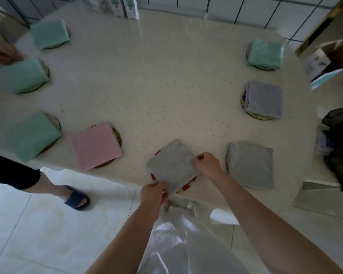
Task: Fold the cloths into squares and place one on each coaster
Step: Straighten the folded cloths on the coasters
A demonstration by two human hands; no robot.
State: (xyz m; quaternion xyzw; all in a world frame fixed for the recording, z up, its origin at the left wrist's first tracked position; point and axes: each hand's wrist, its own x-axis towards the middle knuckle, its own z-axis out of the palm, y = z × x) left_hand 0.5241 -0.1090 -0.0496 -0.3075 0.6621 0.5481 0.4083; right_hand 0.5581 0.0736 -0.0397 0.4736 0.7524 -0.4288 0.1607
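The left hand [153, 194] pinches the near corner of the folded grey cloth [171, 165], and the right hand [205, 164] pinches its right corner, so the square can be turned and centred without unfolding. The cloth lies flat over a red-rimmed coaster [188, 185] at the table's [147, 86] near edge, turned diamond-wise, likely being squared up. Seven other folded cloths already cover coasters along the left, near and right edges. Another person's hand [2, 50] touches a green cloth [24, 75] at the far left.
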